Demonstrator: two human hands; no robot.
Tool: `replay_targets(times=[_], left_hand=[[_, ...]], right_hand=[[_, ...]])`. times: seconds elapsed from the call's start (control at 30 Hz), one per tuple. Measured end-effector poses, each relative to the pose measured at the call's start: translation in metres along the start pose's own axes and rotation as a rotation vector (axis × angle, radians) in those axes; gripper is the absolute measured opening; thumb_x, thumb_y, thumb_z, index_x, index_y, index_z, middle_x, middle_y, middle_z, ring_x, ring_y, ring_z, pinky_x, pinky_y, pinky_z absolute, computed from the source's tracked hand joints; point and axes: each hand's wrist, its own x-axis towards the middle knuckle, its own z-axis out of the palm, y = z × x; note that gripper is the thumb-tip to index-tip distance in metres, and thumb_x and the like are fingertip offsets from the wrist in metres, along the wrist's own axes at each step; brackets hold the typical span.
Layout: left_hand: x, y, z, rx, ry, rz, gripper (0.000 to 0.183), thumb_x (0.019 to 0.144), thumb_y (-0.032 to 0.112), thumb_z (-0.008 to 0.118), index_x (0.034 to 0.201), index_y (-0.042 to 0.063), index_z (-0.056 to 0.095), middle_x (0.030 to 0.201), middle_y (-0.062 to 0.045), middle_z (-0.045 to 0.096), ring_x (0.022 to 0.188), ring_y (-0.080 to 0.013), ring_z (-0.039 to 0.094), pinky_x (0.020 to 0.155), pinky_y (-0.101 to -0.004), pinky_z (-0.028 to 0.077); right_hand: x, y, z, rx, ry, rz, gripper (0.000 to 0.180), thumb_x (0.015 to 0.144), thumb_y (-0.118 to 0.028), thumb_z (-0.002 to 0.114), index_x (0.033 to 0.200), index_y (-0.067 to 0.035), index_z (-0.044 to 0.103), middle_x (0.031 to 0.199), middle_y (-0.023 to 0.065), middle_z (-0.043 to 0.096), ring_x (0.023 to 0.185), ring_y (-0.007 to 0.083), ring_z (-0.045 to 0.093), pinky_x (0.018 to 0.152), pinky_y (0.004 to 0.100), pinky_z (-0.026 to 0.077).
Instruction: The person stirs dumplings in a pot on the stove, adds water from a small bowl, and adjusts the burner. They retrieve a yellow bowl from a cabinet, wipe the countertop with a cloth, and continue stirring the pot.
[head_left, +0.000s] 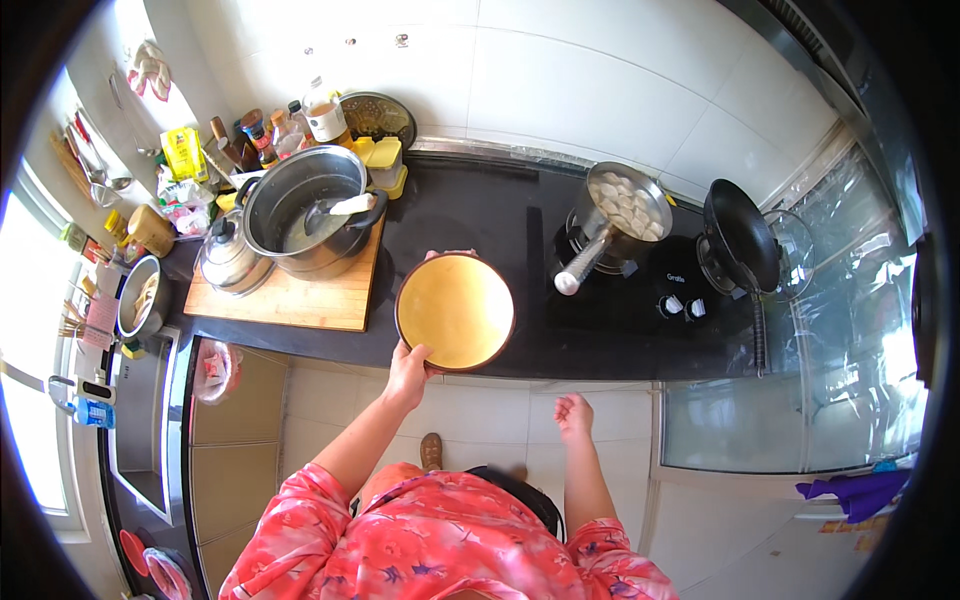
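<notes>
My left hand (409, 375) grips the near rim of a bowl (455, 311), with the thumb over the edge. The bowl has a yellow inside and a dark brown rim, and nothing lies in it. It is over the front part of the black countertop (457, 202); whether it touches the counter I cannot tell. Something small and pinkish shows behind its far rim, too hidden to name. My right hand (574, 415) hangs in front of the counter with its fingers curled and nothing visible in it.
Left of the bowl, a large steel pot (300, 214) with a ladle and a lidded pot (232, 259) stand on a wooden cutting board (322, 307). On the right, a saucepan (626, 206) of pale dumpling-like pieces and a black wok (742, 236) sit on the gas hob.
</notes>
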Motion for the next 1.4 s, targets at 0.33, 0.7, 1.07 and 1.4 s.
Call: replay_targets(times=[0.33, 0.7, 1.07, 1.4], left_hand=[[0.011, 0.026, -0.057, -0.015, 0.136, 0.007, 0.037, 0.091, 0.004, 0.046, 0.128, 0.002, 0.048, 0.115, -0.015, 0.064, 0.092, -0.0252, 0.069, 0.071, -0.0356, 0.060], [-0.001, 0.022, -0.109, 0.060, 0.267, -0.071, 0.035, 0.090, 0.002, 0.047, 0.125, -0.003, 0.049, 0.113, -0.017, 0.064, 0.091, -0.0262, 0.069, 0.077, -0.0383, 0.060], [0.062, 0.029, -0.060, 0.041, 0.275, -0.017, 0.035, 0.092, 0.005, 0.048, 0.126, -0.003, 0.047, 0.113, -0.017, 0.064, 0.092, -0.0288, 0.069, 0.083, -0.0435, 0.058], [0.189, 0.038, -0.005, 0.129, 0.191, 0.015, 0.035, 0.093, 0.014, 0.051, 0.123, -0.003, 0.049, 0.104, -0.017, 0.066, 0.086, -0.0271, 0.069, 0.068, -0.0373, 0.059]], right_hand=[[-0.068, -0.062, 0.225, -1.047, -0.246, -1.182, 0.033, 0.084, -0.007, 0.067, 0.116, -0.003, 0.060, 0.102, 0.0152, 0.067, 0.098, 0.0326, 0.063, 0.087, 0.0407, 0.051], [0.028, -0.009, 0.368, -1.389, -0.448, -1.673, 0.039, 0.086, -0.019, 0.062, 0.124, -0.012, 0.059, 0.136, 0.0106, 0.050, 0.131, 0.0351, 0.042, 0.104, 0.0559, 0.036], [0.126, -0.103, 0.365, -1.449, 0.096, -1.307, 0.042, 0.096, -0.029, 0.052, 0.135, -0.012, 0.054, 0.149, 0.0102, 0.043, 0.141, 0.0375, 0.033, 0.110, 0.0585, 0.029], [0.044, -0.057, 0.293, -1.469, -0.228, -1.340, 0.055, 0.090, -0.027, 0.060, 0.142, -0.014, 0.048, 0.154, 0.0108, 0.038, 0.143, 0.0351, 0.031, 0.112, 0.0551, 0.027]])
